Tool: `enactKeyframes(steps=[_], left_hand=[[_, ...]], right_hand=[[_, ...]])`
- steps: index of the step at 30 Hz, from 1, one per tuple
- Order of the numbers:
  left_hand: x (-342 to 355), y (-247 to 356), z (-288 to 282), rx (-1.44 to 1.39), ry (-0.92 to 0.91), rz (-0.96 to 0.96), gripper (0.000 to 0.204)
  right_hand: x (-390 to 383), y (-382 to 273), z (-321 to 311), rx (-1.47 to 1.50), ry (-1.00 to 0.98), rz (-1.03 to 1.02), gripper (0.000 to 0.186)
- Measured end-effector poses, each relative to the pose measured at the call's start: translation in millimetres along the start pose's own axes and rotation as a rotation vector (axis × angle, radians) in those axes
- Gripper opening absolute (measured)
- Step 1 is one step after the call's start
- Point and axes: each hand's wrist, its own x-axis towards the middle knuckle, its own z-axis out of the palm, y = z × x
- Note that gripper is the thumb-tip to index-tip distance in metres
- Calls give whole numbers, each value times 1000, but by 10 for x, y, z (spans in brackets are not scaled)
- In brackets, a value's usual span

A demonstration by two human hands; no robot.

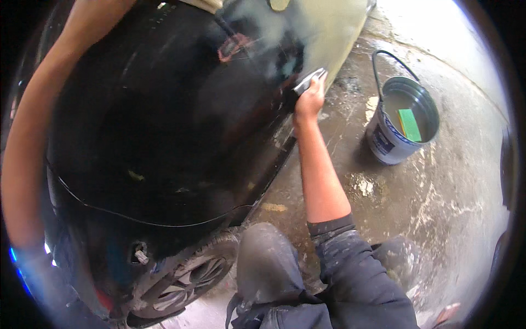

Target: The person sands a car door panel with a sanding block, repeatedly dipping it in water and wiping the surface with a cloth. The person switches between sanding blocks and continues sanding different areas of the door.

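My right hand (310, 103) is closed around a flat, grey-and-white pad (308, 81), whose exact kind I cannot make out. The pad lies against the side of a black car (164, 126), close to its lower edge, where the black paint meets a dull pale-green and whitish patch (331, 35). Farther up the panel is a reddish scuffed spot (234, 47). On the left my bare left forearm (33, 126) reaches up along the car, and its hand lies beyond the upper edge of the picture.
On the wet, stained concrete floor (460, 192) to the right stands a bucket (383, 145) with its black handle raised. Inside it is a green-and-yellow sponge (409, 125) in cloudy water. A car wheel (186, 279) is near my knee (268, 252).
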Motion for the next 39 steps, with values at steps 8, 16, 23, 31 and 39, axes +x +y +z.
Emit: enactKeyframes(steps=[8, 16, 23, 31, 39], left_hand=[[-12, -8, 4, 207, 142, -57, 70], [-7, -14, -31, 105, 95, -97, 66], [28, -168, 97, 206, 91, -40, 62], [43, -560, 246, 282, 131, 17, 82], [35, -529, 302, 268, 158, 20, 81]], right_hand=[[-243, -473, 189, -111, -1, -263, 62], [-529, -265, 90, -200, -169, -339, 64], [82, -544, 61, -159, -59, -190, 64], [-567, -477, -1, -210, -395, -628, 72], [-413, -828, 95, -39, -234, -249, 69]])
